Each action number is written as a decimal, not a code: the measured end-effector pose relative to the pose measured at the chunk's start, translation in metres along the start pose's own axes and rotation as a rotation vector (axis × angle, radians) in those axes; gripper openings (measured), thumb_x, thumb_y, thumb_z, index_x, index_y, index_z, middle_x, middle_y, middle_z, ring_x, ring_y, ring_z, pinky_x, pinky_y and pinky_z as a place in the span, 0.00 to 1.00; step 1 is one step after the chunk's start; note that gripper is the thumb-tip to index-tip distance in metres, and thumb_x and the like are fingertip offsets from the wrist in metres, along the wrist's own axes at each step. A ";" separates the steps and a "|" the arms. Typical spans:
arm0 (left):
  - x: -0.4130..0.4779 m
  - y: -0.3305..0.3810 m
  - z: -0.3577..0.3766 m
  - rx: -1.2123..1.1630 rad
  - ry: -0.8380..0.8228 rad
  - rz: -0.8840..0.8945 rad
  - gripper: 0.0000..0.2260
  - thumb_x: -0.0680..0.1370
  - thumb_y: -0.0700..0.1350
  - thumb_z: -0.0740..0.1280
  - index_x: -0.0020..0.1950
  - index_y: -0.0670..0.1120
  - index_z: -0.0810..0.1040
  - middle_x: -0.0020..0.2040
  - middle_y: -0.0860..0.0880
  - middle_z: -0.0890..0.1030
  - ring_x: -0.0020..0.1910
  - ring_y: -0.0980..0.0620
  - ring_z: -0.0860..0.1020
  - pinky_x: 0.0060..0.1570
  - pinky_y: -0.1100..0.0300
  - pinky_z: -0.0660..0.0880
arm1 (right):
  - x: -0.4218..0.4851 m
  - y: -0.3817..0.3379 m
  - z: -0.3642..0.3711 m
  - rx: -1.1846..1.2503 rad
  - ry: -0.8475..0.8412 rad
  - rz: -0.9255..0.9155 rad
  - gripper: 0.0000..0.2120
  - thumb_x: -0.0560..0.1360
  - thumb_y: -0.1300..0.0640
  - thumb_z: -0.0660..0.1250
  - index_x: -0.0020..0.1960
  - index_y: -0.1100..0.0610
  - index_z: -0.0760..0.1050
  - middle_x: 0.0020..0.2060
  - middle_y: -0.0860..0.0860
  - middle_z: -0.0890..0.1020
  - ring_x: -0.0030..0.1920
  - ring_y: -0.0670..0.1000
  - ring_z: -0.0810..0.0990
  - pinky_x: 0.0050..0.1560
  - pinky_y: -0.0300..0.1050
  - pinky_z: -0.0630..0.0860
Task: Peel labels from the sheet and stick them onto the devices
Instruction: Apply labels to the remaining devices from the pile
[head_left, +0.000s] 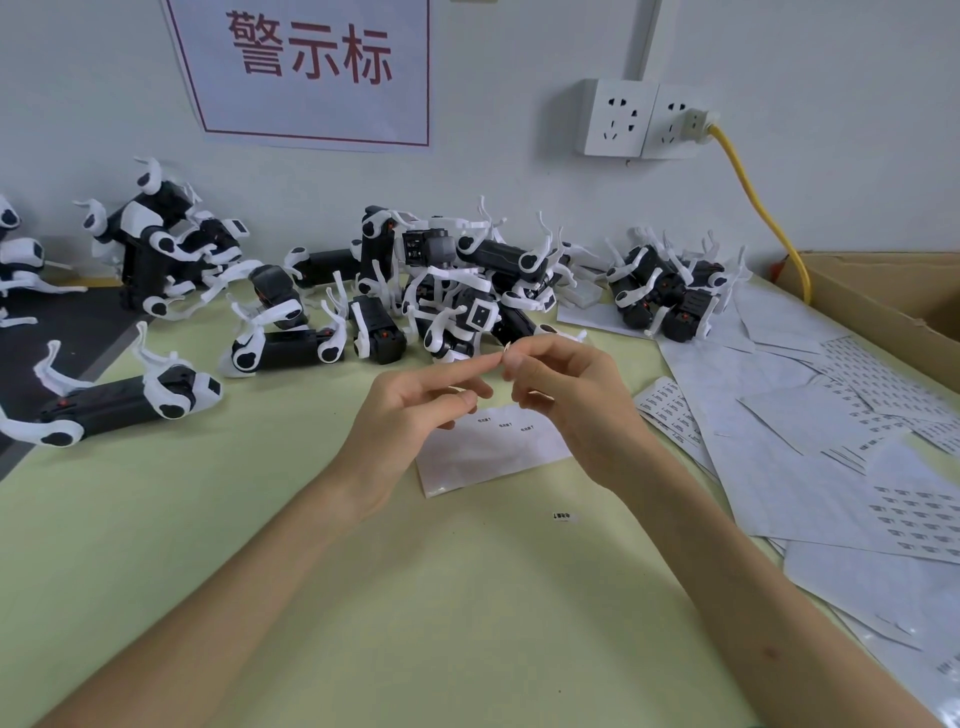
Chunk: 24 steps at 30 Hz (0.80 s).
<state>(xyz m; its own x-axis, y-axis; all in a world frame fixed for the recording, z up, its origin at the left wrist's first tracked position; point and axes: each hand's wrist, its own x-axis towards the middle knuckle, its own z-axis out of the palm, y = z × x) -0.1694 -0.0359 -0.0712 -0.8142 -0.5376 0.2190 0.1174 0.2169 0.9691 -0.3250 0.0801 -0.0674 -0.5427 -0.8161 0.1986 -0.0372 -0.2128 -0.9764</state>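
Both my hands hover above the pale green table. My right hand (566, 395) pinches a tiny white label (507, 347) between thumb and forefinger. The extended forefinger of my left hand (415, 410) touches that label from the left; its other fingers are loosely bent and hold nothing. Under the hands lies a small label sheet (488, 452) with a few labels along its top edge. Several black-and-white devices (457, 291) are piled across the back of the table, and one device (130, 400) lies alone at the left.
A loose label (562, 516) lies on the table in front of the sheet. Spent and printed label sheets (810, 441) cover the right side. A cardboard box (883, 291) stands at far right. Wall sockets (639, 119) with a yellow cable (758, 208) are behind.
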 end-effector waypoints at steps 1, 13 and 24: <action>0.000 0.000 0.000 0.002 0.000 0.003 0.17 0.74 0.46 0.66 0.57 0.63 0.85 0.49 0.54 0.86 0.49 0.56 0.81 0.52 0.60 0.75 | 0.000 0.000 -0.001 -0.006 -0.011 0.009 0.02 0.76 0.58 0.74 0.45 0.55 0.84 0.38 0.50 0.82 0.37 0.48 0.77 0.42 0.40 0.76; 0.003 -0.006 -0.003 0.083 0.004 -0.010 0.17 0.75 0.46 0.66 0.59 0.60 0.85 0.51 0.54 0.86 0.50 0.56 0.81 0.52 0.63 0.74 | 0.000 0.001 0.002 -0.383 0.112 -0.161 0.03 0.76 0.63 0.74 0.44 0.60 0.82 0.35 0.53 0.83 0.34 0.51 0.79 0.39 0.49 0.78; -0.004 -0.017 0.009 0.516 -0.142 0.020 0.15 0.81 0.40 0.66 0.65 0.53 0.82 0.52 0.61 0.85 0.56 0.65 0.79 0.55 0.74 0.70 | 0.017 0.024 -0.022 -0.992 0.366 -0.145 0.47 0.71 0.44 0.77 0.81 0.48 0.54 0.72 0.46 0.72 0.72 0.50 0.66 0.65 0.45 0.56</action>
<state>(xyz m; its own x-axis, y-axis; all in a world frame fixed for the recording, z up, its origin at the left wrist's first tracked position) -0.1727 -0.0302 -0.0892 -0.8880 -0.4210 0.1848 -0.1316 0.6179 0.7752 -0.3530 0.0729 -0.0898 -0.6911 -0.5720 0.4417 -0.6986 0.3721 -0.6112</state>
